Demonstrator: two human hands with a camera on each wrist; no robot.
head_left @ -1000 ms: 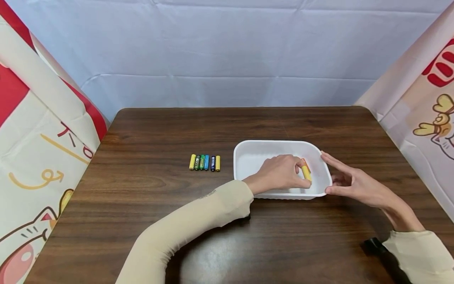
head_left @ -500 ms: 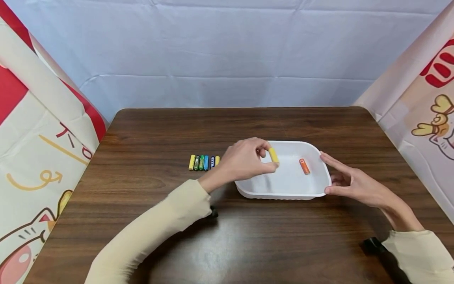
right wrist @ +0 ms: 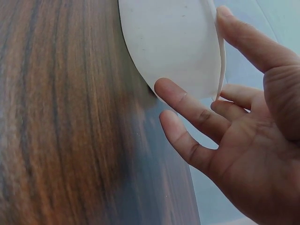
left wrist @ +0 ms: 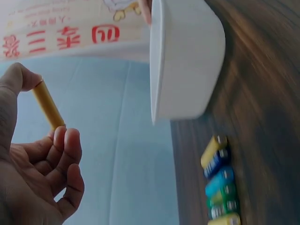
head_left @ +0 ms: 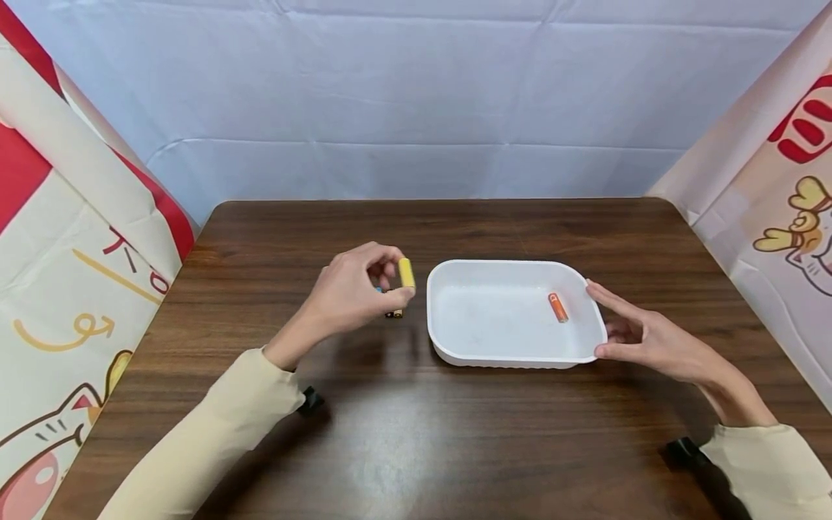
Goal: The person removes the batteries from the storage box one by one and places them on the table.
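A yellow battery (head_left: 406,273) is pinched upright between the thumb and fingers of my left hand (head_left: 354,285), held above the table left of the white plastic box (head_left: 507,359). In the left wrist view, the same battery (left wrist: 48,104) spans from thumb tip to fingertips. My right hand (head_left: 656,343) touches the box's right end with spread, fairly straight fingers. Its thumb (right wrist: 243,35) lies against the rim in the right wrist view. An orange battery (head_left: 557,308) lies inside the box near that end.
Several batteries stand side by side on the brown wooden table (head_left: 520,426), left of the box; the left hand hides most of them in the head view. The left wrist view shows this row, including a light blue battery (left wrist: 219,182). A pale cloth (head_left: 416,94) hangs behind.
My left hand has lifted the yellow battery out of the box and carried it left, over the battery row. The orange battery has come into full view. My right hand has stayed at the box.
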